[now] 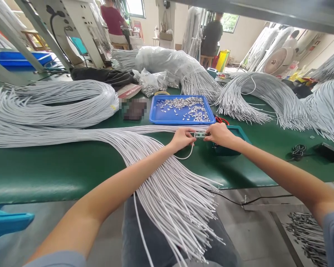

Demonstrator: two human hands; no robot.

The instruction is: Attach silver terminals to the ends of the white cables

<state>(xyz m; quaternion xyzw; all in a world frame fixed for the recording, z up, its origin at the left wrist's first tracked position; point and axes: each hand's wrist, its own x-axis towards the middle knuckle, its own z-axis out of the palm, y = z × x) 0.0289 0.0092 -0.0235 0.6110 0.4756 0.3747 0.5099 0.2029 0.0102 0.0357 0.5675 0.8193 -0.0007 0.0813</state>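
My left hand (182, 139) pinches the end of a white cable (189, 154), which loops down below the fingers. At its fingertips is a small pale fixture (200, 135) beside a dark green box (242, 134). My right hand (219, 134) is closed at the fixture's other side, its fingertips pressed together; whatever they grip is too small and covered to name. Under my left forearm a thick bundle of white cables (167, 193) fans out over the table edge and across my lap. Just behind both hands lies a blue tray (167, 119) with many small metal pieces.
More grey-white cable bundles (80, 104) lie on the green table (105, 167) at left and at back right (239, 100). Bags of metal parts (153, 81) and red-handled pliers (222, 120) are behind. A black adapter (328, 151) sits right. Two people (211, 37) sit farther off.
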